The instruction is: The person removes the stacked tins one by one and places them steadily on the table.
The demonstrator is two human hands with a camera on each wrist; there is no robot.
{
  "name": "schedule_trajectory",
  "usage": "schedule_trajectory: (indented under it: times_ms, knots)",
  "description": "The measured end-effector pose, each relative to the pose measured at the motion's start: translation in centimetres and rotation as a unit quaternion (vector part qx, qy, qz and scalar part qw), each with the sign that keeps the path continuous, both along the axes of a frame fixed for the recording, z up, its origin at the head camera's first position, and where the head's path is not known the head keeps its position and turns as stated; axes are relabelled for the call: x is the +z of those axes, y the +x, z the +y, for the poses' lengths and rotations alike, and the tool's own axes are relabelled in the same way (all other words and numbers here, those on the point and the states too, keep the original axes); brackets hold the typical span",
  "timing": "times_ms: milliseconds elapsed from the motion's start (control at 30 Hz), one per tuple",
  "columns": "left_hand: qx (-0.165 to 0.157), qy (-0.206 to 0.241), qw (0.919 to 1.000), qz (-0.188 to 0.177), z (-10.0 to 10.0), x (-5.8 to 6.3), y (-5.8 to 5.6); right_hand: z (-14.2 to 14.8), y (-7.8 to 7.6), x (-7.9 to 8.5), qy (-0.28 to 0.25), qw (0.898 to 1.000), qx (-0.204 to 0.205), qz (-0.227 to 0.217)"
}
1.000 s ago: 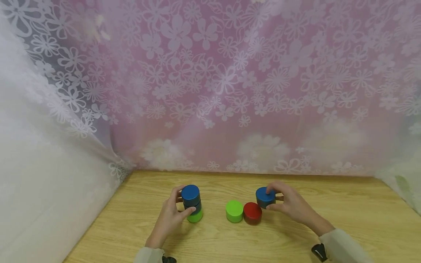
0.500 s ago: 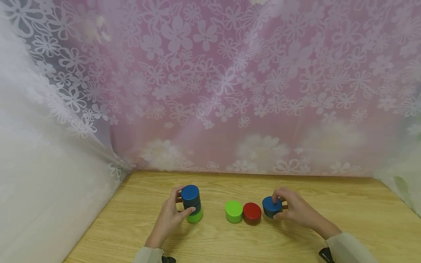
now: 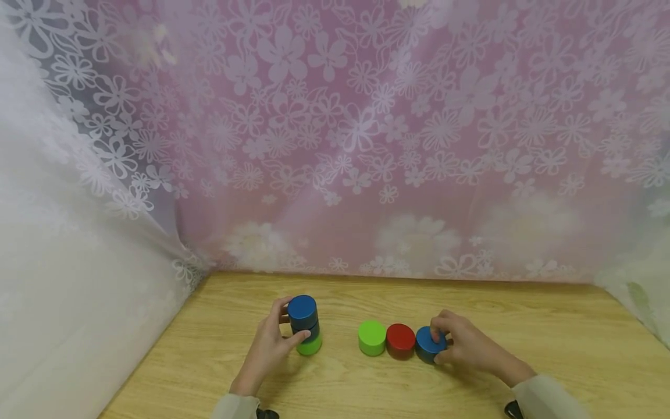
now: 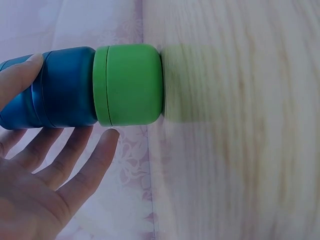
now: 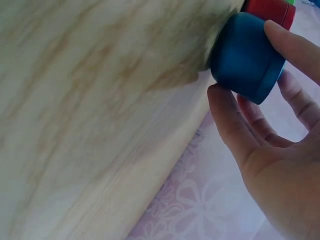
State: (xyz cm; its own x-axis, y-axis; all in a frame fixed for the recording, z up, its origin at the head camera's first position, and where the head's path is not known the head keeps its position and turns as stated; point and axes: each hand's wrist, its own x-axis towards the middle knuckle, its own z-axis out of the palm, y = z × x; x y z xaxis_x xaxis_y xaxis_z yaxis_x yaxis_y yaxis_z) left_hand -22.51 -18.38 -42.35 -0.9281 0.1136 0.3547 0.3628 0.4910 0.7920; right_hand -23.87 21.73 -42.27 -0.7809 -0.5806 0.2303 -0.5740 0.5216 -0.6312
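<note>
On the left stands a stack of small round tins: a blue tin (image 3: 302, 311) on top, another blue tin (image 4: 70, 86) below it and a green tin (image 4: 129, 85) at the bottom on the table. My left hand (image 3: 270, 343) grips the two blue tins, thumb in front and fingers behind. To the right, a row of tins has a light green tin (image 3: 371, 337), a red tin (image 3: 400, 340) and a blue tin (image 3: 428, 345) side by side. My right hand (image 3: 466, 343) holds this last blue tin between thumb and fingers, low at the table beside the red one.
The wooden table (image 3: 345, 390) ends at a pink flowered cloth (image 3: 335, 174) hanging behind it. White cloth (image 3: 78, 279) hangs along the left side. A stretch of bare wood lies between the stack and the row.
My right hand has brought its blue tin from behind the red tin, out to the right, then down beside it at the row's right end. The left hand has kept its hold on the stack.
</note>
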Motion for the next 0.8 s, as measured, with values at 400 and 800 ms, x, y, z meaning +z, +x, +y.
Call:
schedule_trajectory:
  times_ms: [400, 800]
  knots:
    - [-0.003, -0.001, 0.9997, -0.022, -0.1, 0.3, 0.0, -1.2, -0.7, 3.5, -0.03, 0.999, -0.035, -0.021]
    - [-0.017, -0.009, 0.9986, -0.048, -0.4, 0.2, 0.3, -8.9, -1.1, 6.1, -0.119, 0.992, -0.036, 0.022]
